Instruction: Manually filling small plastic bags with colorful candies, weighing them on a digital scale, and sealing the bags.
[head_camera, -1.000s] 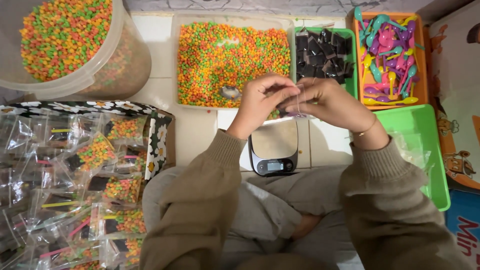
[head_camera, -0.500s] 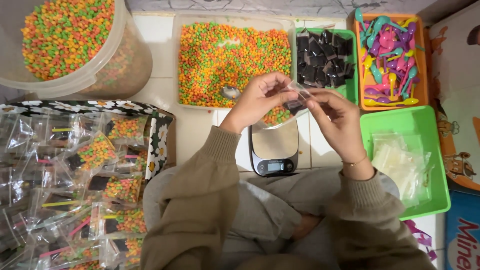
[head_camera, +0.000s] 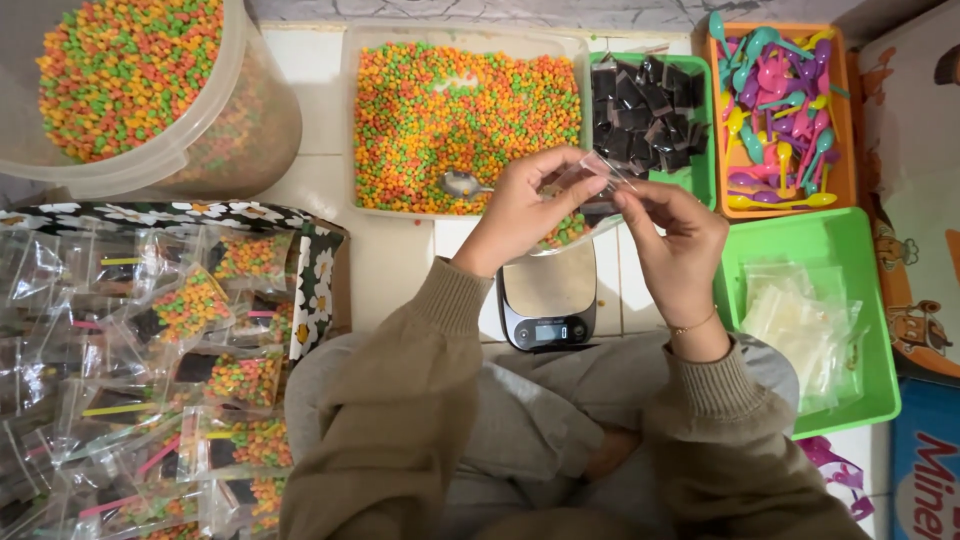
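Observation:
My left hand (head_camera: 525, 205) and my right hand (head_camera: 675, 240) together pinch a small clear plastic bag (head_camera: 590, 185) by its top, above a small digital kitchen scale (head_camera: 548, 300). The bag has some coloured pellets at its bottom (head_camera: 565, 230). Just beyond the hands stands a clear tub of orange, green and yellow pellets (head_camera: 460, 110) with a metal spoon (head_camera: 462, 184) lying in it.
A big round tub of the same pellets (head_camera: 130, 85) is at far left. A green tray of dark sachets (head_camera: 650, 110), an orange tray of coloured plastic spoons (head_camera: 780, 110) and a green tray of empty clear bags (head_camera: 810, 320) sit right. Filled bags (head_camera: 150, 370) fill a floral box at left.
My right hand has drawn apart from the left and dropped lower, uncovering the green tray of empty bags. The small bag is now stretched between both hands.

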